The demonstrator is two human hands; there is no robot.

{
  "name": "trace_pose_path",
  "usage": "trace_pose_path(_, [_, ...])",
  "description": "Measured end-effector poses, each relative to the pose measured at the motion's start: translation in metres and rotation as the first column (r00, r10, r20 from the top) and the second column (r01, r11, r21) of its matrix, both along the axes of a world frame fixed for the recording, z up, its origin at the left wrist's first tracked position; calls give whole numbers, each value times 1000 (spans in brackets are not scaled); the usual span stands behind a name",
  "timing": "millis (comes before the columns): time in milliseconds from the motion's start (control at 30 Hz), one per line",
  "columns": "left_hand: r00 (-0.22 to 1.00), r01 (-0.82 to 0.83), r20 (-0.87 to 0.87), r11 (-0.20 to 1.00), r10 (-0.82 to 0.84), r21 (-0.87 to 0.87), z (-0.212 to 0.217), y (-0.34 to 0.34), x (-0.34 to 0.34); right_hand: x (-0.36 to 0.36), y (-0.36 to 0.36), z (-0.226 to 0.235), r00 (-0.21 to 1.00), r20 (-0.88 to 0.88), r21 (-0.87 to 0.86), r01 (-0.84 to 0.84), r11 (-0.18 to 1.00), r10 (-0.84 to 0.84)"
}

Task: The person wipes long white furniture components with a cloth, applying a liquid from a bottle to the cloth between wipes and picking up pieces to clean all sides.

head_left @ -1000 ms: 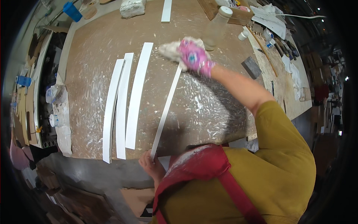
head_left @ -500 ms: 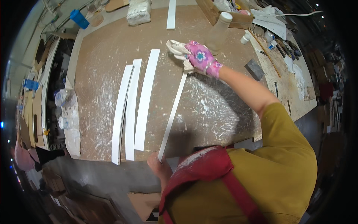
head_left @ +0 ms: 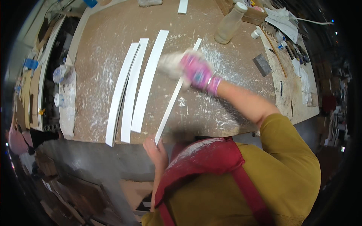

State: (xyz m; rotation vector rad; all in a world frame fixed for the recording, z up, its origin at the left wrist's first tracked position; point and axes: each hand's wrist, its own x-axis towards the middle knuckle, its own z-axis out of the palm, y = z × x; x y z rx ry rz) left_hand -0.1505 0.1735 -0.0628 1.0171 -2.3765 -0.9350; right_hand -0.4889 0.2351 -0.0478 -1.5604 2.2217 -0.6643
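My bare left hand (head_left: 155, 150) pinches the near end of a narrow white strip (head_left: 169, 109) at the table's front edge. Across the middle of that strip lies my right hand (head_left: 197, 71), in a pink flowered glove and blurred by motion. It grips a cream cloth (head_left: 169, 64) that wraps over the strip; the strip's far end sticks out beyond. Left of it, several wider white strips lie lengthwise on the table: one apart (head_left: 151, 81), another (head_left: 134, 90) beside it, and a leftmost one (head_left: 122, 94) partly touching that.
The brown worktable (head_left: 94, 75) is scuffed with white marks. A cloudy bottle (head_left: 230, 24) stands at the far right, near a cardboard box (head_left: 254, 16). A dark grey block (head_left: 261, 65) and a wooden stick (head_left: 275, 54) lie at the right. Another white strip (head_left: 183, 6) lies at the far edge.
My right hand has slid the cloth down the strip toward me, uncovering the far end. My left hand still holds the near end. The whole view has shifted.
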Motion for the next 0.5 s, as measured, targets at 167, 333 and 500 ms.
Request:
trace_pose_path(167, [994,51,-87,992,-62,-117,-6,-3,-6,30,-19,23,919,-386,240,178,954,-75])
trace_pose_path(333, [991,-18,-136,979,-11,-204,-17,-8,-5,146,-15,-3,952,-158,-14,-269,963,263])
trace_pose_path(500, [972,-104,-223,988,76,-118,-19,-3,3,93,-1,21,906,-320,-272,-368,889,277])
